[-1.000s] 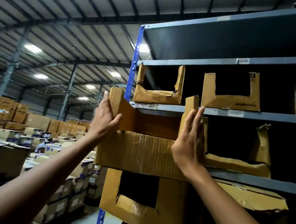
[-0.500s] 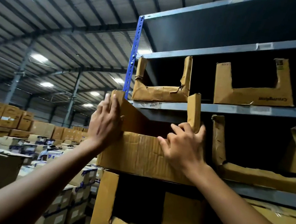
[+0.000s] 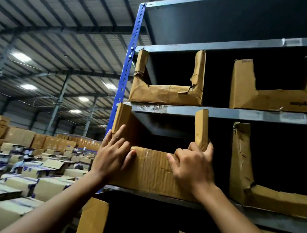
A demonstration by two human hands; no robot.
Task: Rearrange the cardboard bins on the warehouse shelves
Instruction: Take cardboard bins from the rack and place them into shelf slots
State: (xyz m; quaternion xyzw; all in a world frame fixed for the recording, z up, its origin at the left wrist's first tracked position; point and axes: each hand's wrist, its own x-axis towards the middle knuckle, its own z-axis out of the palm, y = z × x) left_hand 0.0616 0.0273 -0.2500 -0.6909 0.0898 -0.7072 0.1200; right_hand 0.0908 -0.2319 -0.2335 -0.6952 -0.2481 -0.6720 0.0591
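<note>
Now we press our left hand point(image 3: 113, 156) flat, fingers straight, against the cardboard bin point(image 3: 151, 172) on the shelf point(image 3: 261, 221); our right hand point(image 3: 191, 166) grips its front edge, fingers curled.

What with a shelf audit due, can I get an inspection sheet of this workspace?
Surface: grey metal shelf, carrying bins.
Job's things: cardboard bin at the shelf's left end; crumpled bin above; torn bin to its right.
Clutter: nothing seen.
Grippers: left hand pressed flat on the cardboard bin's left corner; right hand grips its cut front edge.
Cables: nothing seen.
Surroundings: stacked cartons, blue upright, roof lights.
</note>
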